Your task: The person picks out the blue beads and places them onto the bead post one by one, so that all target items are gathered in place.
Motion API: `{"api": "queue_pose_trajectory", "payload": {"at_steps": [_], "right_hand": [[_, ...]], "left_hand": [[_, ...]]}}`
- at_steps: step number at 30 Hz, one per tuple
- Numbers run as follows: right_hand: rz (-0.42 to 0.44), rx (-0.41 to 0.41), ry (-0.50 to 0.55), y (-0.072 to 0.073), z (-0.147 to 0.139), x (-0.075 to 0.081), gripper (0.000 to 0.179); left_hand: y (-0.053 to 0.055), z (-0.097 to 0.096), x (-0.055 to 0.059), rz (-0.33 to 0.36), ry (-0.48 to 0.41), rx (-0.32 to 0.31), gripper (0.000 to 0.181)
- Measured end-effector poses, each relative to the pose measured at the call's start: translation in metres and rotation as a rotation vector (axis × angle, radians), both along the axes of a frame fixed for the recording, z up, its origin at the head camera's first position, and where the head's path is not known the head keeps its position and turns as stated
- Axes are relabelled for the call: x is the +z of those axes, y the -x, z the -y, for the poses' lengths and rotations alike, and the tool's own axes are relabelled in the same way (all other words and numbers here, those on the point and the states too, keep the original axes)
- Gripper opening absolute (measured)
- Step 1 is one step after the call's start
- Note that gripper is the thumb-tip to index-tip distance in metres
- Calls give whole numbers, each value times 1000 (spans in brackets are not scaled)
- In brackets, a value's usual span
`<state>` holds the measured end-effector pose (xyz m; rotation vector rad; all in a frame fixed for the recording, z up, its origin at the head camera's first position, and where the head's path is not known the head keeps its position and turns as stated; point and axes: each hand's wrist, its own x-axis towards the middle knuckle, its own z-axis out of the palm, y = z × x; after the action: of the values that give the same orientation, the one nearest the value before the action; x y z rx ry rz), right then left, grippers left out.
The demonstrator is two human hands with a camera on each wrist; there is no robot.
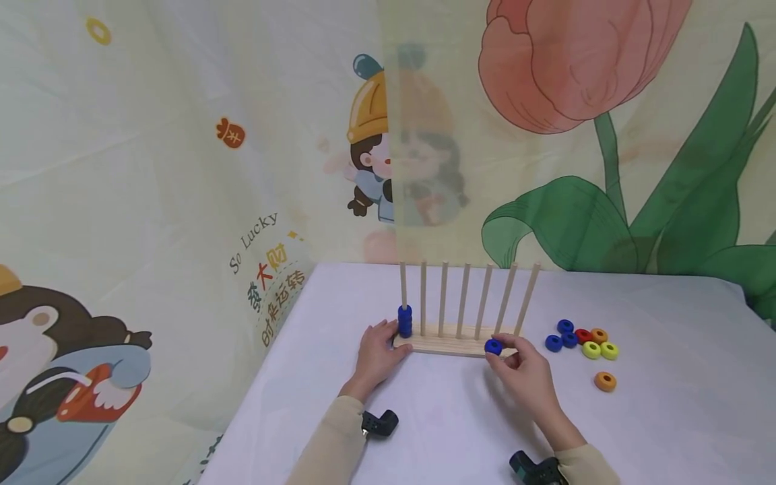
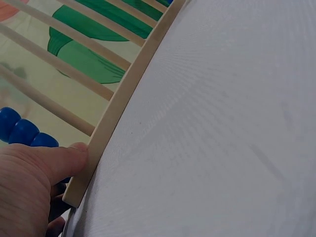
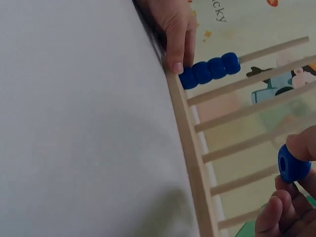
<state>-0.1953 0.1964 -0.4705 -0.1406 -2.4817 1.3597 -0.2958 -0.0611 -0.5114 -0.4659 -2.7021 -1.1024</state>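
A wooden peg rack [image 1: 448,346] with several upright rods stands on the white table. Its leftmost rod bears a stack of several blue beads [image 1: 405,322]. My left hand [image 1: 377,356] grips the left end of the rack's base, the thumb on the front edge in the left wrist view. Between thumb and fingers my right hand [image 1: 529,374] pinches one blue bead [image 3: 292,164], held in front of the rack's right part. That bead is off the rods, and its hole shows in the right wrist view. The other rods carry no beads.
Right of the rack lie loose beads: blue beads [image 1: 553,343], a red bead [image 1: 583,335], yellow beads [image 1: 591,349] and an orange bead [image 1: 599,335]. Another orange bead [image 1: 605,381] lies nearer. A printed cloth [image 1: 291,135] hangs behind and left of the table.
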Motion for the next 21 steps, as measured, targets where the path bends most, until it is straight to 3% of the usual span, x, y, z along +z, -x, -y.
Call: {"api": "queue_pose_trajectory", "payload": {"at_steps": [10,16,21], "right_hand": [[-248,150,-32,18,41,44,36],[-329,246,-44,35,62,76,34],[-387,274,-20,48,75,97,34]], "left_hand": [[1,1,-2,-13,11,-10,56],[1,2,-2,-32,26,-18,56],[3,1,-4,-41,26,-17,55]]}}
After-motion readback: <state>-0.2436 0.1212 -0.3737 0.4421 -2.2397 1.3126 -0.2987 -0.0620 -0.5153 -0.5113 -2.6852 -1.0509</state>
